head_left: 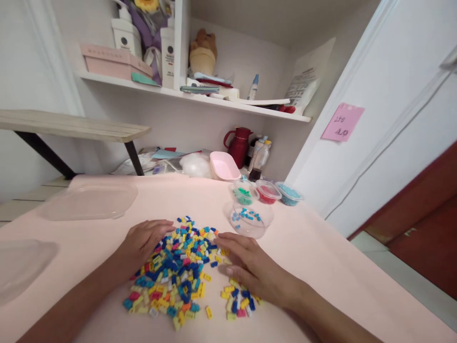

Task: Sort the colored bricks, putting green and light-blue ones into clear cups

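Observation:
A spread pile of small toy building bricks (178, 262) in blue, yellow, teal, red and white lies on the pink table cover. At its left edge rests my left hand (144, 243), fingers stretched out over the bricks. My right hand (246, 264) lies on the pile's right side, fingers extended and thumb apart. Below it sits a smaller cluster of bricks (237, 300), partly covered by that hand. Neither hand visibly grips a brick. Just beyond my right hand is a clear round container (266, 224) with some blue bricks in it.
Small clear tubs hold green pieces (243, 194), red pieces (267, 192) and light blue pieces (290, 193). Clear lids lie at left (91, 202) and near left (21, 267). Behind stand a pink basin (224, 166), a red jug (240, 145) and bottles (260, 157) under a shelf.

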`<state>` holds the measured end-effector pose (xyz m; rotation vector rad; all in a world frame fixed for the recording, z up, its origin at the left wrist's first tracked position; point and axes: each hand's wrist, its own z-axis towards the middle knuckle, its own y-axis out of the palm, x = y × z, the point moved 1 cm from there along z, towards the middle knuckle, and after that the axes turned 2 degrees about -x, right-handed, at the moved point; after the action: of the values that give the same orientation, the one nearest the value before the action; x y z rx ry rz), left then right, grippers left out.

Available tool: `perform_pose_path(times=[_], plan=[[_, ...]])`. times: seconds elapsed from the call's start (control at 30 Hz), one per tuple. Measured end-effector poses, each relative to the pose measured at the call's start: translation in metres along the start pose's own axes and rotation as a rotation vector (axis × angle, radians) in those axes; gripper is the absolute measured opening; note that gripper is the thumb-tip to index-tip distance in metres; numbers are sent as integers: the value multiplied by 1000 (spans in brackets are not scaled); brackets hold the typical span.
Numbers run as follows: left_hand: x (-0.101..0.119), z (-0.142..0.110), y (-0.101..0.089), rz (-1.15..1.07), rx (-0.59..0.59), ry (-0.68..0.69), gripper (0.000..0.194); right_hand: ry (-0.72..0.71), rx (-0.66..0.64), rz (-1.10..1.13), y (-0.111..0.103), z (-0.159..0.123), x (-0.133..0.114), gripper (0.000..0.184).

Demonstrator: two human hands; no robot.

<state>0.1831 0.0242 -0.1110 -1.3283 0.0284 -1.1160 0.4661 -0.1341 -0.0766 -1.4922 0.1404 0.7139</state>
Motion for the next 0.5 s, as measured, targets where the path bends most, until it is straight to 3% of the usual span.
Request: perform_pose_path(times=[0.13,0.3,0.5], plan=[[13,-2,-8,-214,40,-154,68,-41,-54,-5,-2,1,-3,51],[14,-9,-20,-512,111,-333,74,-46,-46,20,-3,1,-4,49],[8,-10,-28,-894,254,-310,77,-104,59,46,3,5,1,47]])
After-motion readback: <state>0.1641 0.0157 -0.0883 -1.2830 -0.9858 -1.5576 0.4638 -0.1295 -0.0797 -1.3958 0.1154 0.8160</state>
